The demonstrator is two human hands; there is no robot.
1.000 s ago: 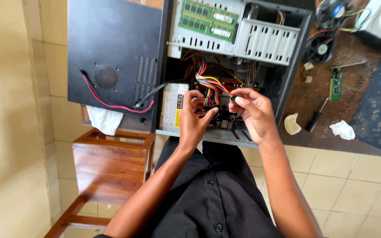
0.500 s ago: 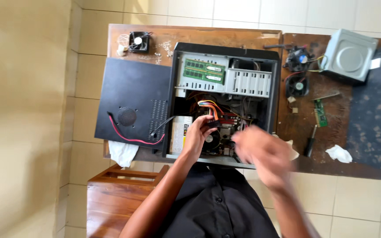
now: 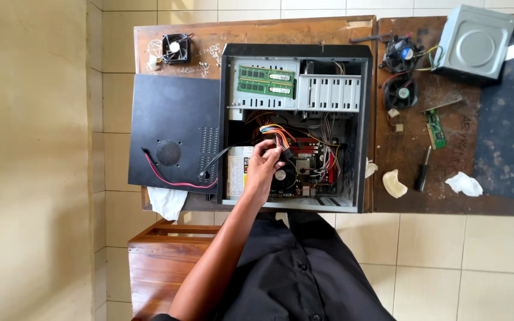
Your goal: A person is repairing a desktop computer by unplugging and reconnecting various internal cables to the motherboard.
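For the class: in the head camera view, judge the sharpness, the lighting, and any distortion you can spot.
Head view: sharp throughout, the left hand on the cable bundle crisp; soft, even daylight, with faint shadows under the screwdriver; mild sheen on the grey drive; table edges look nearly straight.

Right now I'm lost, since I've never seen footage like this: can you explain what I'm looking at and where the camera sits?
There is one view, from a camera worn on the person's head, looking straight down. It shows an open computer case lying on a wooden table. Only the person's left hand is in view; its fingers close on a bundle of coloured wires inside the case. The right hand is out of view. Beside the case lie its black side panel, small cooling fans, a grey disc drive, a green circuit card, a screwdriver and crumpled tissues.
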